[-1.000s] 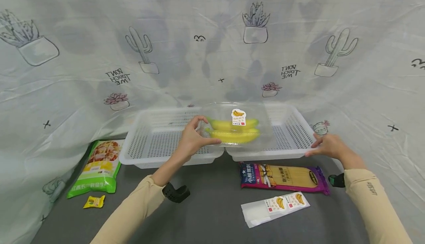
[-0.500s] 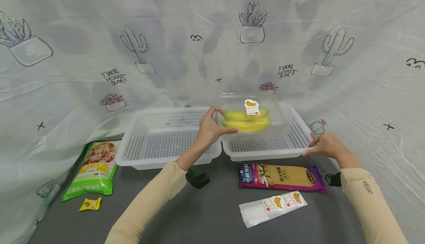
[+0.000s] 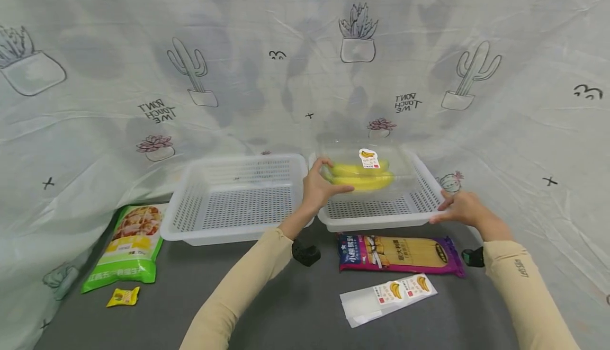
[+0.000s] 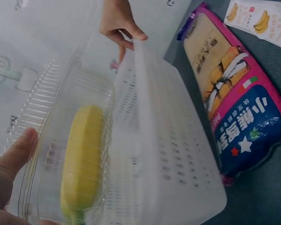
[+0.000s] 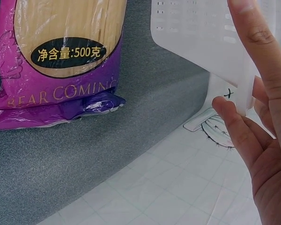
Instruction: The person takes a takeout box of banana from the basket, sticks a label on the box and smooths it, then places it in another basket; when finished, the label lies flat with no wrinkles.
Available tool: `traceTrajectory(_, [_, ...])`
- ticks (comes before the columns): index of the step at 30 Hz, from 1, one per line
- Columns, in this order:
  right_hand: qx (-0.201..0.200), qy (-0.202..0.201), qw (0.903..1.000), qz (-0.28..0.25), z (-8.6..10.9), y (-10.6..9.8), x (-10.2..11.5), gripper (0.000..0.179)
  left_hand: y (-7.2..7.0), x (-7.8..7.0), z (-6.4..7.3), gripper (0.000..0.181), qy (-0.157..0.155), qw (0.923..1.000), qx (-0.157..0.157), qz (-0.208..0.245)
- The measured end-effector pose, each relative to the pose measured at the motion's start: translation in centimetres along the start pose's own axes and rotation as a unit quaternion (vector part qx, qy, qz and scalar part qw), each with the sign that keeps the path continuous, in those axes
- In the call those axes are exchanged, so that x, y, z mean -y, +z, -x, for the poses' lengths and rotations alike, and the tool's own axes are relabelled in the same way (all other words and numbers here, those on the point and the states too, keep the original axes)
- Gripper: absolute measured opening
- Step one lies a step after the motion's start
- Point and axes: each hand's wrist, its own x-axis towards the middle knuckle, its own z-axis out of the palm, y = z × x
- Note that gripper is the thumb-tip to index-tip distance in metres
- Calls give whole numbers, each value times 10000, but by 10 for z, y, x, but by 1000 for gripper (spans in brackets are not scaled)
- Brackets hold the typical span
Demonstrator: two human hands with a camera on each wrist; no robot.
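Note:
My left hand (image 3: 318,185) grips the left end of a clear plastic clamshell box (image 3: 402,172) with yellow bananas (image 3: 362,181) inside and a banana sticker on its lid. The box is over the right white perforated basket (image 3: 371,223); from the head view I cannot tell whether it touches the bottom. In the left wrist view, the thumb lies along the box's side and a banana (image 4: 84,159) shows through the plastic. My right hand (image 3: 464,212) pinches the near right corner of that basket's rim, as the right wrist view shows the fingers around the rim (image 5: 245,89).
A second white basket (image 3: 219,233) stands to the left. In front lie a pasta packet (image 3: 405,252) and a paper strip with banana stickers (image 3: 355,305). At far left are a green food bag (image 3: 126,249) and a small yellow packet (image 3: 124,297). A patterned curtain hangs behind.
My left hand has carried the box of bananas rightward from between the baskets, up and then slightly down over the right basket. The right hand keeps holding the basket's corner.

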Motion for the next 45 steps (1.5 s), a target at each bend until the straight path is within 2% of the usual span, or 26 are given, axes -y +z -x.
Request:
traceTrajectory(9, [12,-8,10000,-38,-3,1,2,59,28,18,-5,61,207,9996,-182,-73])
traceTrajectory(18, [-21,34,10000,-58,-5,4,1,63,51,34,-7,60,28,9995,-270,-170])
traceTrajectory(22, [-28,40,9999,-146,-5,5,3,62,57,38,-7,59,-93,9990,-316,-306])
traceTrajectory(29, [-74,7,10000,-47,-6,6,6,62,60,45,-7,59,-216,9973,-392,-582])
traceTrajectory(33, [-95,-14,9999,-90,-7,7,5,59,60,47,-7,61,-459,9957,-70,-795])
traceTrajectory(38, [-63,40,9998,-197,-4,6,1,59,58,44,-6,62,-879,9889,411,-1122])
traceTrajectory(42, [-113,71,9996,-229,-1,6,-3,56,57,42,-8,54,-855,9877,663,-1128])
traceTrajectory(45, [-144,77,9997,-182,0,6,-7,57,58,43,-9,48,-794,9880,711,-1118])
